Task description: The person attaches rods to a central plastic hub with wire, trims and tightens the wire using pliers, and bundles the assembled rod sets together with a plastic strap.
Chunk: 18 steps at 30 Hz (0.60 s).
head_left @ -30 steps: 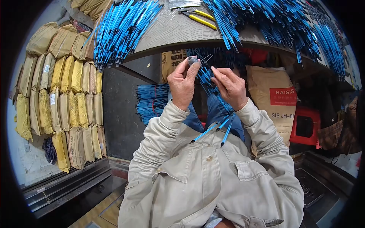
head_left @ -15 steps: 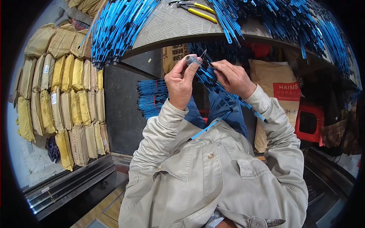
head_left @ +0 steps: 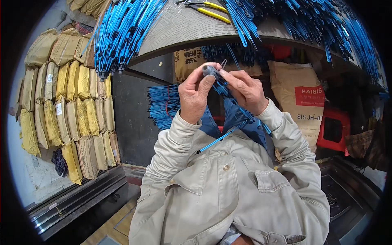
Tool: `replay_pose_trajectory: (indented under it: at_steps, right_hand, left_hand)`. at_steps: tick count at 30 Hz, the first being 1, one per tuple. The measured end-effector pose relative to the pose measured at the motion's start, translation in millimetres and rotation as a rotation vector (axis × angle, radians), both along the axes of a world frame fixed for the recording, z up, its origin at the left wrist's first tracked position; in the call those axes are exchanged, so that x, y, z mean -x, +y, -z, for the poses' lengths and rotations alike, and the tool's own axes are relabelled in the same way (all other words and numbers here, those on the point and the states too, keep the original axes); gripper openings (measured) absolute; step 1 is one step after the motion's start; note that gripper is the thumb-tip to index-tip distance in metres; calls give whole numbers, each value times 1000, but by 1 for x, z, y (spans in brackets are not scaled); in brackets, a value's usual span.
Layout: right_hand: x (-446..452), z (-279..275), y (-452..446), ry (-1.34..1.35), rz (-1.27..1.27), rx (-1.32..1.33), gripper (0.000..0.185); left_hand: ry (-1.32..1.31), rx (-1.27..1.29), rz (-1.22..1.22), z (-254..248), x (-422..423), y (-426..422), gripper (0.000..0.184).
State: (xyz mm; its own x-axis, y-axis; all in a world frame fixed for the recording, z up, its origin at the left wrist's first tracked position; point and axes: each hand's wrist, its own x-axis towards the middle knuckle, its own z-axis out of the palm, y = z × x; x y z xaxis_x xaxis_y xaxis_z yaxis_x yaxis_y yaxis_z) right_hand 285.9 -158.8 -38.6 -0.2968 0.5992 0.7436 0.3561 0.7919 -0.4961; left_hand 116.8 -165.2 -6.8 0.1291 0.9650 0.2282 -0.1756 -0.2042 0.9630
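Observation:
My left hand [head_left: 195, 92] is closed round a grey ribbed cylindrical piece [head_left: 208, 70], its round end facing up between thumb and fingers. Close beside it, my right hand [head_left: 247, 90] has thumb and fingertips pinched together near the piece; what they hold is hidden. Two thin pointed metal tips [head_left: 223, 63] stick up between the hands, and I cannot tell which hand holds them. Below the hands, blue strips with black ends [head_left: 228, 98] run down across my lap, one of them [head_left: 220, 139] pointing out to the lower left.
Over the workbench [head_left: 175, 28] lie a left bundle of blue strips [head_left: 124, 32], yellow-handled pliers [head_left: 212, 15] and a large right pile [head_left: 310, 24]. Banded bundles [head_left: 163, 106] sit below. Stacked paper packages [head_left: 67, 98] line the left; a brown sack [head_left: 286, 81] and red stool [head_left: 320, 134] stand right.
My right hand has moved left and closed in on the grey piece. The strips on my lap have shifted slightly left, and the pointed tips now show as two.

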Motion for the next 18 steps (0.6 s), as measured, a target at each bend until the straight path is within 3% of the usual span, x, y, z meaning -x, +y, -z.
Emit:
replay_pose_trajectory:
  at_steps: [15,18]
  right_hand:
    - [2,-10,-9,-13,-73,57,57]
    - [0,-13,-12,3,-163,110,52]
  left_hand:
    - [121,-119,-11,0,-7,-18,37]
    - [-2,-173,-58,8,-20,-23,39]
